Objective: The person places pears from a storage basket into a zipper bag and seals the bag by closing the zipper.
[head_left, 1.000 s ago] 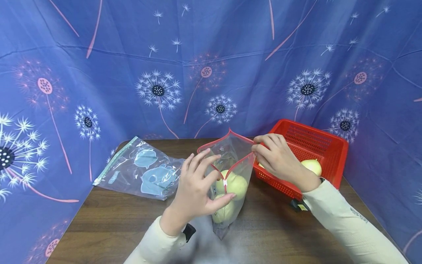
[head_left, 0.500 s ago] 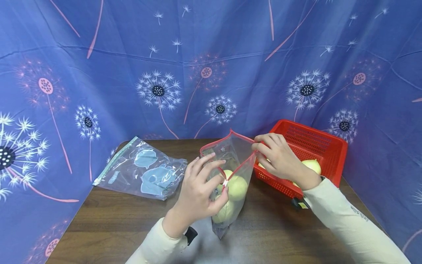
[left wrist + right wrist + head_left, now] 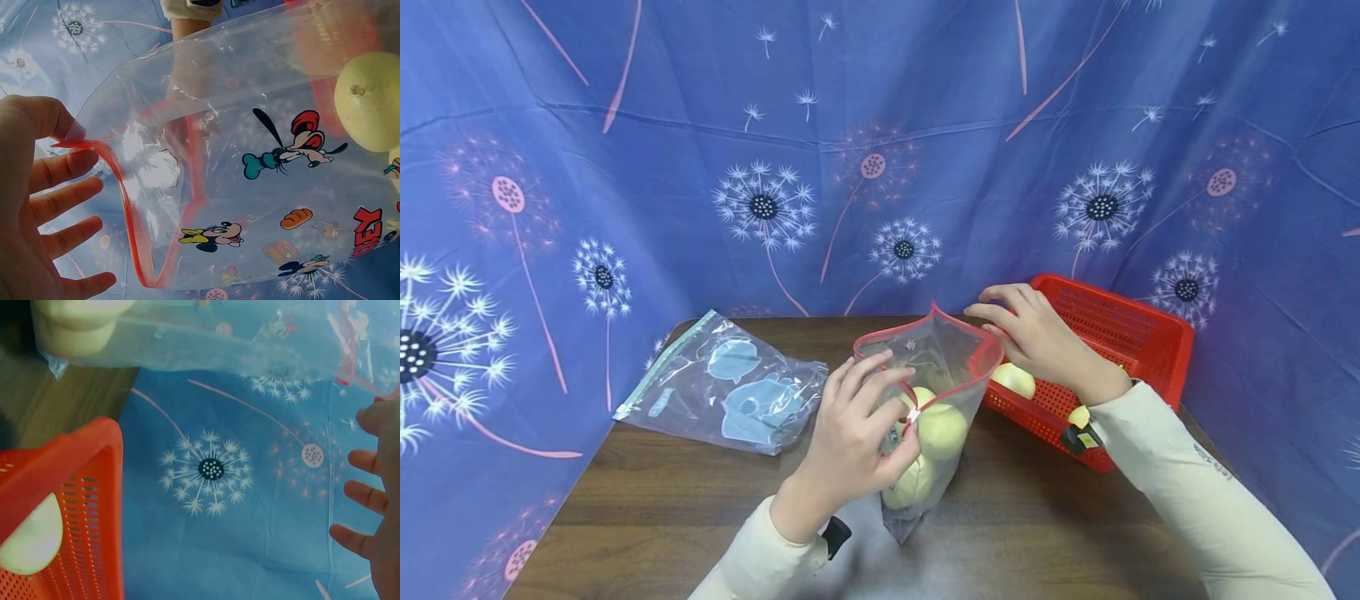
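A clear zip bag [image 3: 964, 358] with a red rim and cartoon prints stands upright at the middle of the table, its mouth open. Several pale yellow-green round fruits [image 3: 942, 432] lie inside it; one fruit [image 3: 370, 100] shows its stem end in the left wrist view. My left hand [image 3: 857, 437] pinches the near end of the red rim, by the white slider [image 3: 913, 415], between thumb and index finger. My right hand [image 3: 1037, 333] is just right of the bag, over the red basket's near side. Its fingers are apart and hold nothing; in the right wrist view the thumb is close to the rim.
The red plastic basket [image 3: 1172, 350] stands at the right with fruit in it, including a fruit [image 3: 1015, 381] near its left end. A flat clear bag [image 3: 730, 392] with a green zip strip lies at the left. A blue dandelion-print cloth [image 3: 880, 100] hangs behind the table.
My left thumb has closed on the rim near the slider. My right hand has let go of the rim, and that side of the bag's mouth has swung to the right.
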{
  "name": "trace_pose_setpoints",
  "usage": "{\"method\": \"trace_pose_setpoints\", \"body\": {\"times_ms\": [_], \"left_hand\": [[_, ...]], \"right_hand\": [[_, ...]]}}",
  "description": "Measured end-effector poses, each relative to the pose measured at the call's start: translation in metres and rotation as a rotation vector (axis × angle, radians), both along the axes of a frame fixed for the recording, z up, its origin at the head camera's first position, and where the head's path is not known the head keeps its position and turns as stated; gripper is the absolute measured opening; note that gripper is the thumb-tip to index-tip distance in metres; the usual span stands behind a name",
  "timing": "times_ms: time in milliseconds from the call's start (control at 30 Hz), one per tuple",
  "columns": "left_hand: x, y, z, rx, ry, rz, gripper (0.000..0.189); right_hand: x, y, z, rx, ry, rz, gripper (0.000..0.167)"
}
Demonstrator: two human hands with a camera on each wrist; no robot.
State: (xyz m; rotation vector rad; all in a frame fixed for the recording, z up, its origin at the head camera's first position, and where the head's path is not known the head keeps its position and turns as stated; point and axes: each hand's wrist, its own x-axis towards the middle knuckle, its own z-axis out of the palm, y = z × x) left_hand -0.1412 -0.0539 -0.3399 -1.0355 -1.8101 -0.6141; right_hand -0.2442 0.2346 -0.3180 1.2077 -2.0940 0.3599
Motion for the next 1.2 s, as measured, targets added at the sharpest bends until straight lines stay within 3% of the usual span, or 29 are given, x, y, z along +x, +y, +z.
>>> {"method": "trace_pose_setpoints", "body": {"times_ms": [167,400,567,800,1033,1133,1200], "left_hand": [[-0.001,0.001,-0.001,-0.001,0.008,0.002,0.009],[-0.001,0.002,-0.002,-0.003,0.018,0.008,0.010],[0.000,0.002,-0.002,-0.010,0.018,0.018,0.010],[0.001,0.001,-0.002,-0.032,0.003,0.039,0.011],[-0.001,-0.006,-0.001,-0.040,-0.003,0.077,0.009],[-0.003,-0.013,0.001,-0.032,-0.013,0.098,0.009],[-0.006,-0.018,0.002,-0.023,-0.020,0.111,0.008]], "right_hand": [[-0.011,-0.004,0.004,0.026,-0.018,0.010,0.041],[-0.017,-0.015,0.008,0.092,-0.052,0.013,0.033],[-0.018,-0.024,0.008,0.129,-0.056,0.014,0.047],[-0.020,-0.027,0.007,0.112,-0.018,0.036,0.036],[-0.020,-0.021,0.006,0.095,0.029,0.002,0.023],[-0.019,-0.015,0.005,0.081,0.040,-0.008,0.009],[-0.018,-0.011,0.004,0.071,0.043,-0.012,0.015]]}}
